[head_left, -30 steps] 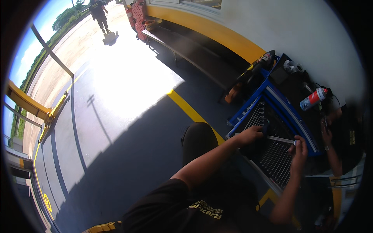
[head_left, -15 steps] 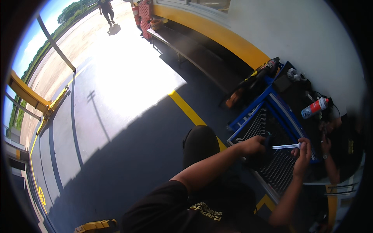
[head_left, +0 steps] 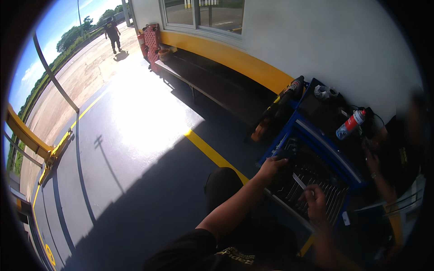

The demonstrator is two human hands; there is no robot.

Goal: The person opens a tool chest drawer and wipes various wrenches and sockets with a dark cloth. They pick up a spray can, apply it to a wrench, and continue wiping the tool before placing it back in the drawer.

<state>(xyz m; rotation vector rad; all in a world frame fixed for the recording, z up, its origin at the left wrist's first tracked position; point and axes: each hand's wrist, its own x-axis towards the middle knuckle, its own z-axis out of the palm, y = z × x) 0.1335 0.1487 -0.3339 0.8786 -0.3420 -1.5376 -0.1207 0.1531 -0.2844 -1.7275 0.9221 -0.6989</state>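
My right hand (head_left: 315, 201) is closed on the lower end of a silver wrench (head_left: 299, 181), whose other end points up toward my left hand (head_left: 272, 167). My left hand is closed on a dark, cloth-like thing (head_left: 285, 159), hard to make out in the shade. Both hands are above an open drawer of a blue tool cabinet (head_left: 326, 143). Several wrenches (head_left: 333, 198) lie side by side in that drawer, partly hidden under my hands.
On the cabinet top stand a red and blue spray can (head_left: 351, 124) and a crumpled clear plastic bag (head_left: 325, 92). Close on the right is another person's arm (head_left: 383, 183). A long bench (head_left: 212, 83) lines the wall. Someone (head_left: 112, 35) walks outside, far left.
The wrench has swung from nearly level to slanting, and its far end is apart from my left hand. My right hand has come down and left; my left hand has shifted left. The view has turned.
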